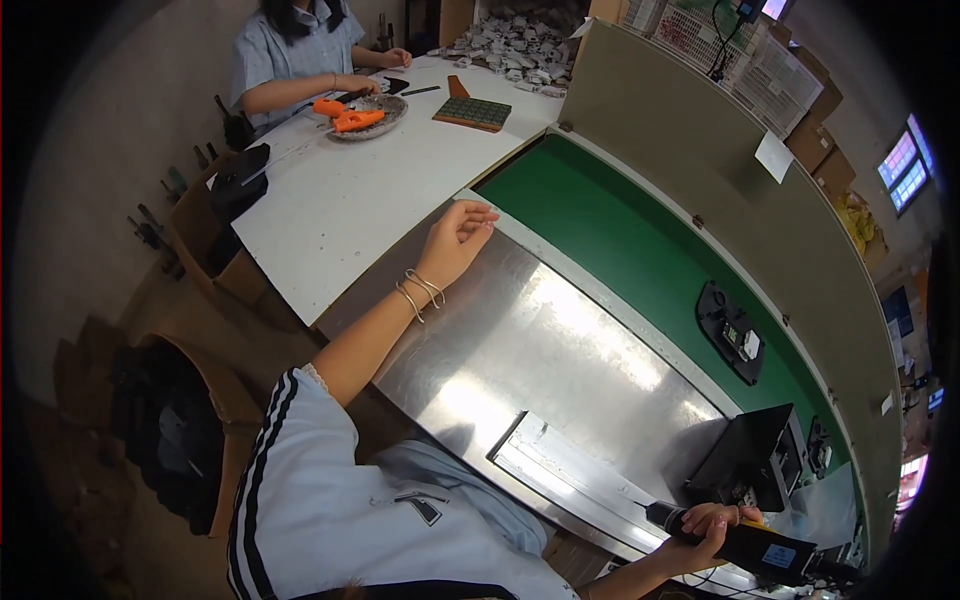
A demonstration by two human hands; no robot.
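My right hand (pixel 712 522) is wrapped round a black electric screwdriver (pixel 765 552) at the lower right, its thin bit pointing left over the bench. Right beside it stands a black box-shaped housing (pixel 750 455) with an open side. My left arm, with thin bangles at the wrist, reaches forward. Loosely bent, my left hand (pixel 460 238) hovers by the corner where the metal bench top (pixel 480 330) meets the white table (pixel 330 225). A gap shows between its thumb and fingers, and nothing can be seen in them.
A green mat (pixel 580 215) runs along a low partition (pixel 680 150), with a black plate-like part (pixel 730 332) on it. A metal rail (pixel 560 470) lies near me. Across the white table, a co-worker's hands (pixel 360 85) are near orange tools (pixel 355 120) on a round dish.
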